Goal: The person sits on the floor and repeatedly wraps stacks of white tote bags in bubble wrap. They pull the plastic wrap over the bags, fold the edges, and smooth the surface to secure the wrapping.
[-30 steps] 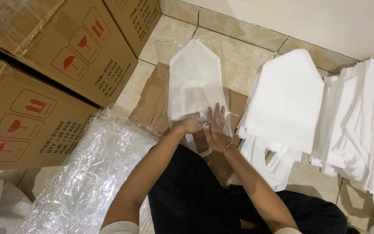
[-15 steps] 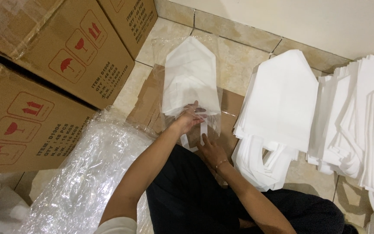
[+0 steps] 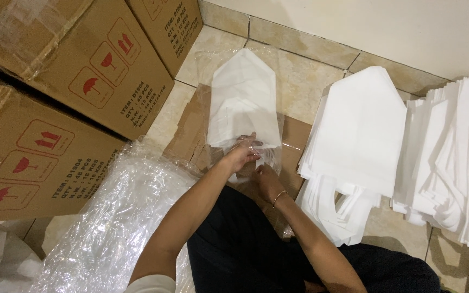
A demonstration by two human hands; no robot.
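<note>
Right hand (image 3: 267, 179) has dropped below the folded white fabric bag in its clear plastic sleeve (image 3: 243, 103).
Left hand (image 3: 241, 154) pinches the sleeve mouth at 6 o'clock (right's grip: cannot tell); best kept taut.

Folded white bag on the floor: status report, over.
Left hand gripping folded white bag at its lower edge. Right hand beneath, touching it. Clear plastic sleeve around it.

Left hand (image 3: 241, 154) pinches white bag (image 3: 243, 100) in clear sleeve (image 3: 286, 135); right hand (image 3: 266, 179) just below; cardboard (image 3: 191, 135) on floor (image 3: 305, 76).
</note>
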